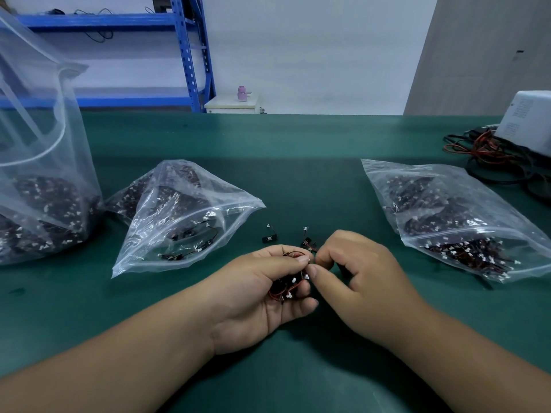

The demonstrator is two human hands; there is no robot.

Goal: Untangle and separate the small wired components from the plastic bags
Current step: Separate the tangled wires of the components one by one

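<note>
Left hand (262, 293) is curling round a clump of wired components (287, 289), thumb pressing on top, w/ red & black leads and white plugs poking out btwn the fingers. Right hand (357, 275) is meeting it, thumb & forefinger pinching at the clump's top edge; which lead exactly is too small to tell. By the look of them, these parts are handling v. light, w/ thin floppy leads snagging on each other, so hard tugging is probably risking a torn wire. Better to be gripping the black body or white plug, not mid-lead, and easing it free. One loose piece (268, 238) and a second loose piece (307, 241) are lying on the green surface (298, 174) just beyond the fingers. Further out, more components are sitting in a middle bag (185, 216), a tall left bag (44, 189) and a right bag (447, 219).
</note>
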